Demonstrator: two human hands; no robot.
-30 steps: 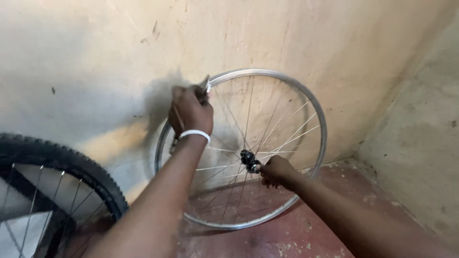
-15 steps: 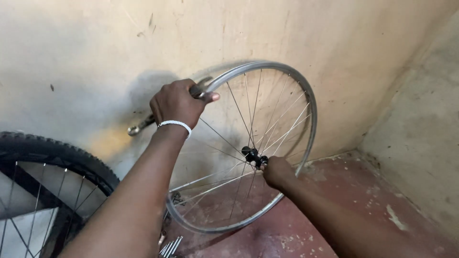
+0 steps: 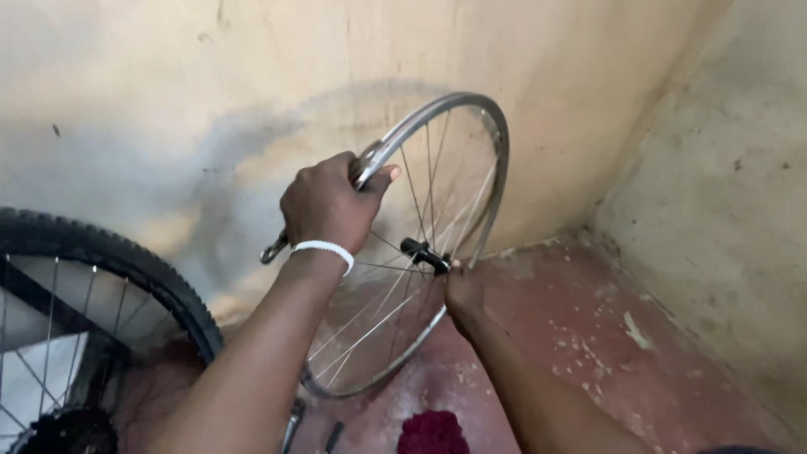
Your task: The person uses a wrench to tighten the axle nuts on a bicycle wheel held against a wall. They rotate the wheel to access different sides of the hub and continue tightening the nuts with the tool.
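A bare silver bicycle wheel rim with thin spokes stands upright on the red floor, turned edge-on toward the wall corner. My left hand, with a white band on the wrist, grips the top of the rim together with a metal wrench whose end sticks out below the fist. My right hand is at the wheel's centre, fingers pinched on the black hub axle.
A second wheel with a black knobbly tyre leans at the lower left. Metal tools lie on the floor below the rim, beside a dark red cloth. Stained plaster walls meet at a corner on the right.
The rim has swung from facing me to nearly edge-on. My left hand has slid along the top of the rim, and my view has moved closer.
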